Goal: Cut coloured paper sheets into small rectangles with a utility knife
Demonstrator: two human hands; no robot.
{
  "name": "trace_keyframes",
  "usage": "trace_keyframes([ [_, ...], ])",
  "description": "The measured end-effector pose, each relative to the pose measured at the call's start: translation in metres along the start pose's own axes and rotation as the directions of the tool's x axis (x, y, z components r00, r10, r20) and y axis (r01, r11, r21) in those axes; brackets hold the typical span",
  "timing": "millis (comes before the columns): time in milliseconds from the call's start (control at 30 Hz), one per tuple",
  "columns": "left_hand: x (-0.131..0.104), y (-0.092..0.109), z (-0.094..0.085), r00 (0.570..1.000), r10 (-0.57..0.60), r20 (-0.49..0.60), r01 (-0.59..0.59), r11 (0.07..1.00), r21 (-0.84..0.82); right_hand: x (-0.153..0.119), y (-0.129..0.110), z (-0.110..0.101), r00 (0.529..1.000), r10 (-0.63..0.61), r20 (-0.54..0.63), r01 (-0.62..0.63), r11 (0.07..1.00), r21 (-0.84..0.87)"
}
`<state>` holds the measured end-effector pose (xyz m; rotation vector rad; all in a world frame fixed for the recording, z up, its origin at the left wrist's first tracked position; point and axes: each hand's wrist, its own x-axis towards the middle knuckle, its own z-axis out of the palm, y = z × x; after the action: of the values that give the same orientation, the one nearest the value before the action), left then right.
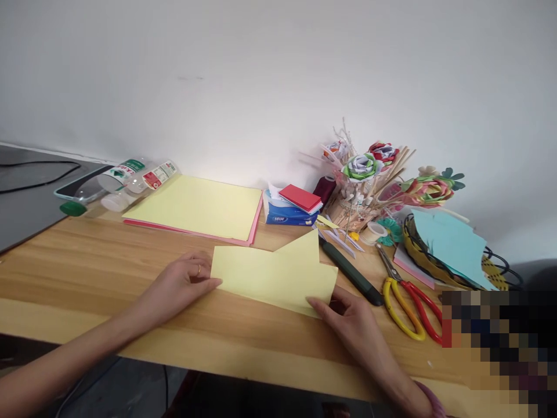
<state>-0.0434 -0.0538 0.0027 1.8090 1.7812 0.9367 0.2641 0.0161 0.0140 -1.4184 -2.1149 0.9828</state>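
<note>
Between my two hands is a sheet of pale yellow paper, partly folded over, with a pointed flap rising at its upper right. My left hand pinches the paper's left edge between thumb and fingers; a ring shows on one finger. At the lower right corner, my right hand grips the paper, thumb on top and fingers behind it, partly hidden. Just beyond the right hand lies a dark green utility knife. Scissors with yellow and red handles rest to its right.
Behind the paper lies a stack of coloured sheets. Two plastic bottles lie at the left. A blue tissue pack carries red paper pieces. Paper flowers and sticks stand by the wall. A basket holds turquoise paper.
</note>
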Motion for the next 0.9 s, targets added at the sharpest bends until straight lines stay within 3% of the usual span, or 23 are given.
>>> trace_keyframes([
  [167, 0.004, -0.004, 0.004, 0.982, -0.182, 0.047, 0.185, 0.980, -0.076, 0.001, 0.004, -0.001, 1.000, 0.006, 0.012, -0.007, 1.000, 0.028],
  [300, 0.010, 0.002, 0.002, 0.952, -0.294, 0.084, 0.297, 0.955, -0.025, 0.002, 0.006, -0.003, 1.000, -0.017, -0.005, 0.017, 1.000, 0.009],
  [900, 0.015, 0.004, 0.000, 0.931, -0.352, 0.094, 0.349, 0.936, 0.051, 0.009, 0.000, -0.012, 0.990, -0.115, 0.076, 0.127, 0.975, -0.183],
])
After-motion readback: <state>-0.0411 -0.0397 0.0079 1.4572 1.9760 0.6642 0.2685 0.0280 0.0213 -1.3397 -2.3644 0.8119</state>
